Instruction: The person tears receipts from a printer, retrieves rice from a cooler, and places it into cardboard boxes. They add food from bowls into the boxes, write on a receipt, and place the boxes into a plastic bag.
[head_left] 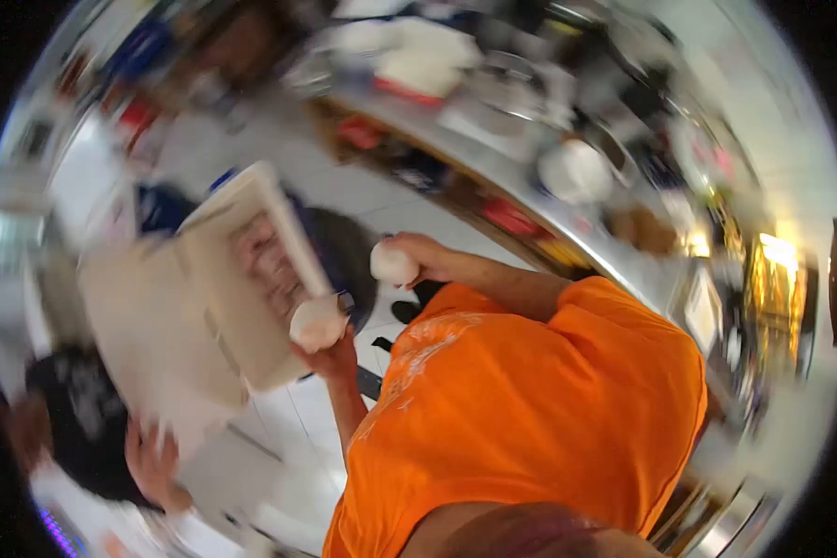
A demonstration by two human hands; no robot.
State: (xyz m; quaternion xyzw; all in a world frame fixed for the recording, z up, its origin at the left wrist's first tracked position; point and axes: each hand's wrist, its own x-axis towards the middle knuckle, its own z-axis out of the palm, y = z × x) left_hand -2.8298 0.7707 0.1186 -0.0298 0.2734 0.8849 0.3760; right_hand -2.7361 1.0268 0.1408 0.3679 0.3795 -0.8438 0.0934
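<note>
My left hand (333, 358) is closed around a white rounded object (317, 323), with a faint pinkish tint on it. It sits by the near corner of a large cream-coloured tub (293, 228), which has pinkish pieces like raw meat (268, 265) inside. Farther right, my right hand (422, 255) grips a second white rounded object (393, 265), held apart from the tub over the tiled floor. Blur hides whether the two objects are bowls or solid lumps.
Left of the tub is a pale flat surface (144, 325). At the lower left stands another person in a dark top (88, 428), one hand (153, 460) spread near it. A long metal counter (530, 172) with pots and containers runs along the right.
</note>
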